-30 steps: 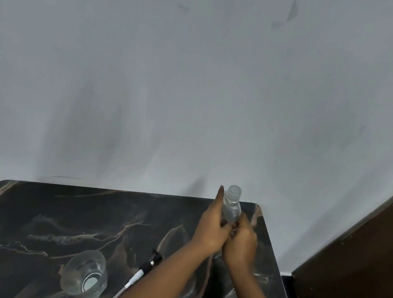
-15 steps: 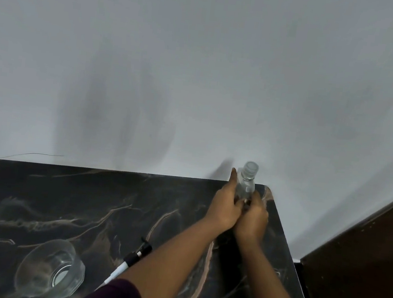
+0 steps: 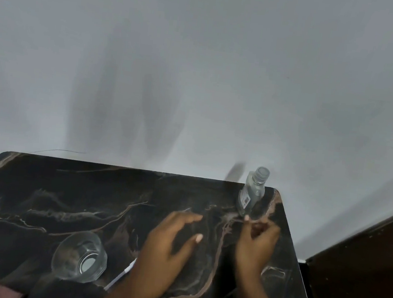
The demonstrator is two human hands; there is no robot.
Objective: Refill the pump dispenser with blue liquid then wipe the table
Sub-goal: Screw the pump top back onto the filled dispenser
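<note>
Dispenser bottle (image 3: 251, 196), a small clear plastic container with its threaded neck uncapped, is seen standing upright at the far right corner of the dark marble table (image 3: 87, 197), and is judged light, thin-walled, smooth and easily tipped. Left hand (image 3: 167, 243) is held with fingers spread and relaxed, gripping nothing; right hand (image 3: 257, 241) lies just short of the bottle base with fingers loosely curled, and no held object can be made out. Grasping around the mid-body is advised, since a high hold on the neck is judged likely to topple it.
</note>
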